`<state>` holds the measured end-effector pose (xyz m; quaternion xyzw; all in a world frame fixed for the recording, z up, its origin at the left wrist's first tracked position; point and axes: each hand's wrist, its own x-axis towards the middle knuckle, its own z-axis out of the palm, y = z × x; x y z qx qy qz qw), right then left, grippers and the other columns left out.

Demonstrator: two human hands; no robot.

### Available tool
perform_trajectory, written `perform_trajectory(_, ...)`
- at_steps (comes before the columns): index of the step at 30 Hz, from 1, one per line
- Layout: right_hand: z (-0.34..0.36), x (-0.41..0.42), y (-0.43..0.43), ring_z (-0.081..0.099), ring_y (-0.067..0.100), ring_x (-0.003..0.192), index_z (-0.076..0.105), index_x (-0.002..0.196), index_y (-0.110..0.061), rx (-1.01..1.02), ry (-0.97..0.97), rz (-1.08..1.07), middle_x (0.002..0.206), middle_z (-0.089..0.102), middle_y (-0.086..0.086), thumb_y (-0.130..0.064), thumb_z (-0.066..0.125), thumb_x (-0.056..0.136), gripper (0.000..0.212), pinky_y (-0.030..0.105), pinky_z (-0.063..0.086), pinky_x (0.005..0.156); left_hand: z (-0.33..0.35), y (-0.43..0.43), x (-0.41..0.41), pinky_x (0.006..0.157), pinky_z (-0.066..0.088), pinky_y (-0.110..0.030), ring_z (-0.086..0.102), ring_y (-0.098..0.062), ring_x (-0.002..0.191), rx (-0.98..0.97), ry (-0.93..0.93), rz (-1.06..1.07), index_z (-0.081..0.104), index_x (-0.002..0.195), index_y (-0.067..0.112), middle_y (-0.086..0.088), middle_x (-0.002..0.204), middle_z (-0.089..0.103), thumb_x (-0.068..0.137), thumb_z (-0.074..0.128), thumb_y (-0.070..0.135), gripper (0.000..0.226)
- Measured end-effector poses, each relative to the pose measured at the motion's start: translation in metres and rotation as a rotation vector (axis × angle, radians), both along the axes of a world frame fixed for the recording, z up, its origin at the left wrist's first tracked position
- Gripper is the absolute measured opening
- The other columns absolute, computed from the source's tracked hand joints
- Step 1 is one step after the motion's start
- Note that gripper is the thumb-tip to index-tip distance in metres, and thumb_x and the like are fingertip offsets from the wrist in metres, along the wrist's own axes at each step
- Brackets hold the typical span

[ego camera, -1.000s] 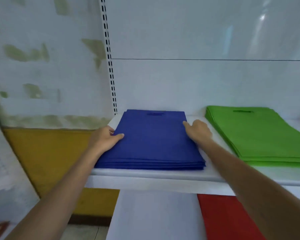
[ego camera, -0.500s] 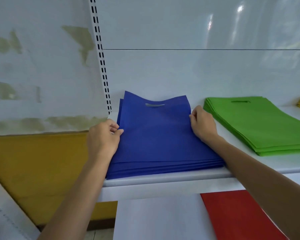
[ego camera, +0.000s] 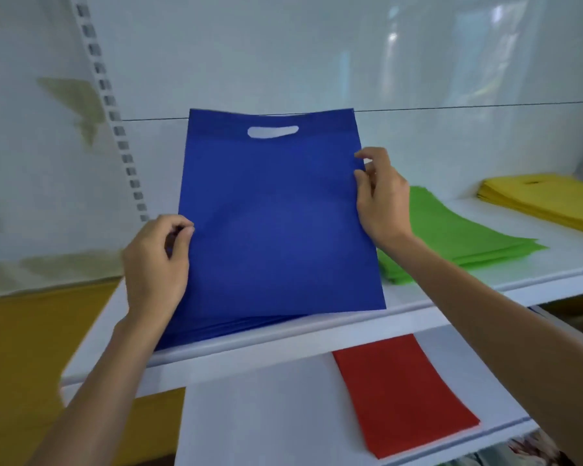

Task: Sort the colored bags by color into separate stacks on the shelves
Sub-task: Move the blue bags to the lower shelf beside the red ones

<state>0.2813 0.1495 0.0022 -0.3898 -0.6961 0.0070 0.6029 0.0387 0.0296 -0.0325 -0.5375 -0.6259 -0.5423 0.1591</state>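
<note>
We note the blue bag (ego camera: pixel 276 223) stood nearly upright, handle cut-out at the top, its lower edge down at the blue stack (ego camera: pixel 223 329) on the left end of the upper shelf (ego camera: pixel 317 334). The left hand (ego camera: pixel 155 260) pinches its left edge and the right hand (ego camera: pixel 382 203) its right edge, fingers curled on the fabric. We judge that this two-sided hold stretches the limp sheet flat so it lands square on its own colour (green stack (ego camera: pixel 458 237) just right, yellow stack (ego camera: pixel 546 203) far right, red bag (ego camera: pixel 401 395) on the lower shelf (ego camera: pixel 249 432)).

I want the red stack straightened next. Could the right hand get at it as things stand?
Probably not yet: the right hand pinches the blue bags. Once freed, likely yes; the red stack lies uncovered on the lower shelf.
</note>
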Motion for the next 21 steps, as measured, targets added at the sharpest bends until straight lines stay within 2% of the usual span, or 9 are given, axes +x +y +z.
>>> perform_trajectory(3, 0.003, 0.087, -0.01, 0.051, 0.02, 0.084, 0.057, 0.118, -0.001, -0.012, -0.032, -0.136, 0.109, 0.059, 0.013, -0.001, 0.044, 0.092, 0.029, 0.011, 0.029, 0.073, 0.008, 0.019, 0.069, 0.072, 0.036, -0.018, 0.052, -0.012, 0.077, -0.023, 0.002, -0.168, 0.065, 0.103, 0.007, -0.006, 0.098, 0.064, 0.09, 0.054, 0.006, 0.018)
perform_trajectory(7, -0.009, 0.232, -0.039, 0.05, 0.024, 0.112, 0.047, 0.133, -0.005, -0.217, -0.122, -0.363, 0.13, 0.051, 0.01, -0.011, 0.044, 0.096, 0.038, 0.014, 0.029, 0.086, 0.006, 0.044, 0.199, 0.079, 0.039, -0.023, 0.055, -0.017, 0.087, -0.065, 0.028, -0.429, 0.064, 0.111, 0.007, -0.005, 0.106, 0.062, 0.09, 0.053, 0.008, 0.024)
perform_trajectory(10, -0.023, 0.341, -0.073, 0.047, 0.026, 0.118, 0.045, 0.135, -0.003, -0.286, -0.134, -0.496, 0.132, 0.05, 0.012, -0.009, 0.046, 0.094, 0.041, 0.015, 0.028, 0.092, -0.004, 0.059, 0.308, 0.082, 0.036, -0.022, 0.058, -0.026, 0.099, -0.117, 0.067, -0.587, 0.064, 0.112, 0.006, -0.011, 0.111, 0.063, 0.086, 0.053, 0.015, 0.03)
perform_trajectory(13, -0.042, 0.436, -0.107, 0.044, 0.026, 0.123, 0.044, 0.136, -0.004, -0.364, -0.104, -0.646, 0.134, 0.048, 0.011, -0.008, 0.046, 0.094, 0.042, 0.024, 0.029, 0.102, -0.026, 0.066, 0.408, 0.087, 0.034, -0.022, 0.055, -0.029, 0.108, -0.205, 0.098, -0.734, 0.061, 0.117, 0.004, -0.014, 0.116, 0.06, 0.087, 0.057, 0.008, 0.03)
perform_trajectory(16, -0.068, 0.514, -0.139, 0.046, 0.026, 0.121, 0.043, 0.137, -0.005, -0.448, -0.07, -0.754, 0.133, 0.048, 0.011, -0.008, 0.045, 0.094, 0.043, 0.029, 0.033, 0.101, -0.059, 0.067, 0.495, 0.091, 0.036, -0.027, 0.053, -0.027, 0.111, -0.295, 0.091, -0.865, 0.059, 0.121, 0.007, -0.012, 0.12, 0.058, 0.088, 0.056, 0.009, 0.034)
perform_trajectory(21, -0.128, 0.601, -0.166, 0.045, 0.027, 0.122, 0.043, 0.137, -0.004, -0.654, -0.091, -0.852, 0.134, 0.047, 0.011, -0.004, 0.045, 0.092, 0.045, 0.026, 0.032, 0.098, -0.132, 0.061, 0.6, 0.095, 0.032, -0.026, 0.05, -0.027, 0.116, -0.52, 0.059, -0.998, 0.057, 0.123, 0.005, -0.012, 0.124, 0.055, 0.088, 0.054, 0.008, 0.035)
